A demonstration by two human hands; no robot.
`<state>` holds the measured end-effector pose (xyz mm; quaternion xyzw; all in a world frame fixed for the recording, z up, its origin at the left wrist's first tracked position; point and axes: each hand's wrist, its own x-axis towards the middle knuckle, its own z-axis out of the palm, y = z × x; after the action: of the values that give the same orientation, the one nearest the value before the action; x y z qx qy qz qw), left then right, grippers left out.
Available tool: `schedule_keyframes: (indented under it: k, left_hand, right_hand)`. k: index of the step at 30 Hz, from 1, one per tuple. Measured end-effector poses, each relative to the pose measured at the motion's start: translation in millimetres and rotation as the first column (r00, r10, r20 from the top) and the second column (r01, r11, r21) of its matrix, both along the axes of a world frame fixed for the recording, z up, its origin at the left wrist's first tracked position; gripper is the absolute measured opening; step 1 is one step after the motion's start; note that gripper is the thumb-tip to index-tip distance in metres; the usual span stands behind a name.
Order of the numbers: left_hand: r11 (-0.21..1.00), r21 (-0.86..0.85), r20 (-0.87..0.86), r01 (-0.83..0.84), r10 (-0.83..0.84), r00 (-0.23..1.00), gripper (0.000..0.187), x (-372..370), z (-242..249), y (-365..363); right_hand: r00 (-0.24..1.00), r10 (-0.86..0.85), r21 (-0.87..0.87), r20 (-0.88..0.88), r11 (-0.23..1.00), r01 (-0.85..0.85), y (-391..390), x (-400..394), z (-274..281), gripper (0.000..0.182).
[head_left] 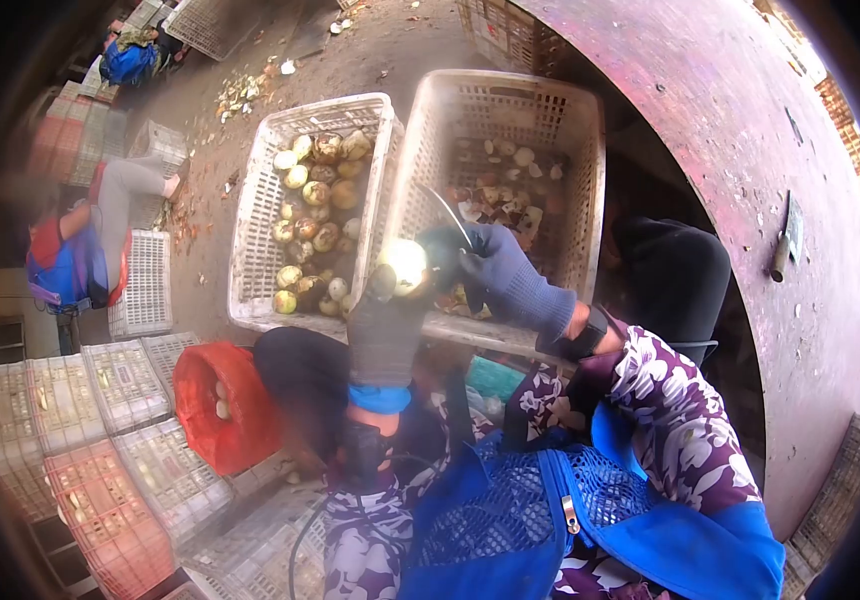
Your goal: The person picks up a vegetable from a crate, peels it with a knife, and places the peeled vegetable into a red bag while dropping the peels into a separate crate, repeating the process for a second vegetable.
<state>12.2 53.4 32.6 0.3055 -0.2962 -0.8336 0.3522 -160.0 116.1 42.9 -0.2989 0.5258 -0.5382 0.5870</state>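
Observation:
My left hand [386, 320], in a grey glove and smeared by haze on the lens, is closed around a pale, peeled onion-like bulb [407, 267] that shines brightly. My right hand [512, 280], in a blue-grey glove, is closed on a knife; its thin curved blade [447, 213] points up and left above the bulb. The knife's handle is hidden in the glove. Both hands are over the near end of a white crate [595, 150] with pale and brown scraps [510, 205] inside. Left of it, another white crate [247, 215] holds several yellow-green and brown bulbs [318, 193].
A second knife [786, 238] lies on the pinkish surface [690, 90] at right. An orange-red bag [218, 400] stands at left beside stacked filled crates [115, 500]. Another person [85, 250] sits at far left. Scraps [240, 92] litter the floor.

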Motion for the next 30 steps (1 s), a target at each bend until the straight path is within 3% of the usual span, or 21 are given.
schedule_keyframes:
  k: [4,6,9,11,13,15,16,17,19,20,21,22,23,25,26,29,30]
  left_hand:
    - [0.997,0.015,-0.049,-0.078,0.078,0.996,0.050,0,-11,-6]
    - [0.986,0.102,-0.027,-0.131,0.134,0.991,0.053,-8,-3,1]
    - [0.988,0.140,-0.100,-0.066,0.080,0.992,0.055,-12,-2,7]
    - [0.984,0.156,-0.099,-0.084,0.100,0.990,0.056,-14,-3,7]
    - [0.981,0.167,-0.094,-0.096,0.112,0.989,0.055,-13,-5,6]
    - [0.830,0.558,-0.387,0.002,0.258,0.885,0.053,-6,-14,2]
    - [0.785,0.617,-0.431,0.055,0.278,0.859,0.054,-3,-17,1]
    - [0.782,0.619,-0.453,0.072,0.280,0.846,0.055,6,-17,-4]
    - [0.869,0.494,-0.437,0.011,0.238,0.867,0.058,29,-14,-11]
    - [0.909,0.414,-0.423,-0.052,0.243,0.873,0.059,43,-10,-15]
    - [0.931,0.344,-0.407,-0.121,0.264,0.875,0.060,64,-4,-20]
    - [0.941,0.269,-0.390,-0.204,0.300,0.870,0.062,87,3,-25]
    - [0.937,0.200,-0.389,-0.287,0.344,0.854,0.063,113,9,-31]
    - [0.880,0.087,-0.410,-0.468,0.460,0.788,0.065,174,26,-43]
    - [0.840,0.080,-0.455,-0.537,0.510,0.730,0.067,204,33,-47]
    - [0.750,0.210,-0.645,-0.627,0.588,0.488,0.084,278,60,-49]
    - [0.753,0.220,-0.637,-0.620,0.593,0.493,0.085,305,59,-48]
  right_hand:
    - [0.996,-0.051,-0.182,-0.072,0.983,0.038,2,2,7,0.025]
    - [0.871,-0.184,-0.339,-0.456,0.941,0.021,2,10,-7,0.021]
    - [0.646,-0.343,-0.454,-0.682,0.891,-0.006,0,16,-19,0.017]
    - [0.697,-0.285,-0.410,-0.658,0.912,-0.014,0,12,-20,0.015]
    - [0.866,-0.078,-0.284,-0.494,0.956,-0.076,0,0,-13,0.013]
    - [0.931,-0.154,-0.332,-0.332,0.943,0.037,-3,-2,-18,0.014]
    - [0.951,-0.186,-0.348,-0.246,0.933,0.093,-4,-3,-20,0.014]
    - [0.972,-0.230,-0.283,-0.056,0.937,0.205,-1,-5,-10,0.019]
    - [0.939,-0.335,-0.217,0.075,0.914,0.344,-6,-18,-9,0.027]
    - [0.938,-0.345,-0.135,-0.020,0.931,0.340,-5,-27,-6,0.029]
    - [0.916,-0.394,-0.220,-0.079,0.903,0.370,-9,-28,-13,0.028]
    - [0.913,-0.369,-0.126,-0.172,0.928,0.351,-9,-27,-8,0.029]
    - [0.895,-0.345,-0.210,-0.284,0.933,0.293,-13,-29,-22,0.029]
    - [0.936,-0.262,-0.101,-0.237,0.964,0.244,-11,-26,-29,0.029]
    - [0.945,-0.229,-0.056,-0.234,0.974,0.222,-11,-26,-38,0.029]
    - [0.733,-0.173,-0.133,-0.657,0.985,0.113,-14,-20,-54,0.027]
    - [0.745,-0.184,-0.152,-0.641,0.982,0.112,-13,-19,-53,0.028]
